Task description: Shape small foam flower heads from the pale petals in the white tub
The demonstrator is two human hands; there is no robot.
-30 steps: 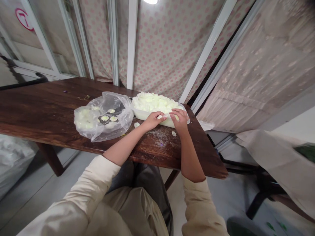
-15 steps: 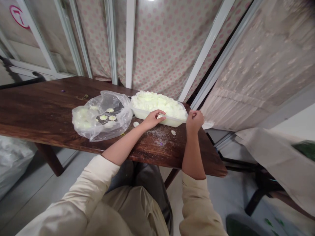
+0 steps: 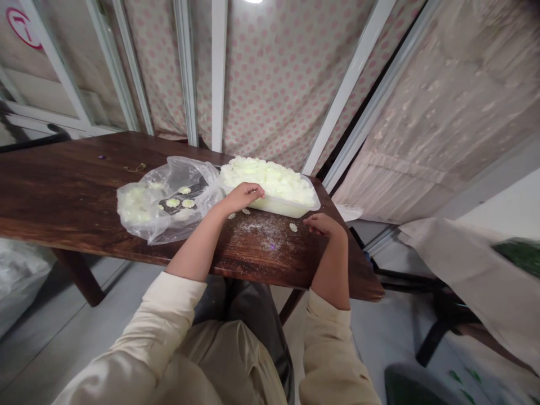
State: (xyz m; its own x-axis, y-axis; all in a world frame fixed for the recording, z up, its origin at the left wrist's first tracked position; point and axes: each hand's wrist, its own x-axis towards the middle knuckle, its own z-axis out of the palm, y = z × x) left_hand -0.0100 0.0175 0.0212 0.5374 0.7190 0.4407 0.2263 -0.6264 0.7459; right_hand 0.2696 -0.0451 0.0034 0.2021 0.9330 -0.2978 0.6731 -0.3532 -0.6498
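The curled left hand point(image 3: 241, 197), its hold unclear, sits at the rim of the white plastic tray point(image 3: 278, 207) of pale blossoms point(image 3: 265, 180), kept within reach, while the open right hand point(image 3: 324, 225) lies on the worktop point(image 3: 76, 185) just beside a loose blossom point(image 3: 293, 227).

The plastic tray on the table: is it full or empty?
Full: a pale heap rises above the rim of the plastic tray.

We look out from one camera worn on the person's head, facing forward and down over their lap point(image 3: 236, 360), which lies nearest us at 6 o'clock. Just beyond it, a dark wooden table point(image 3: 63, 185) crosses the middle of the view, with the left hand point(image 3: 240, 197) and right hand point(image 3: 324, 225) near the centre. Farther off, at 12 o'clock, hangs a polka-dot cloth wall point(image 3: 270, 84).
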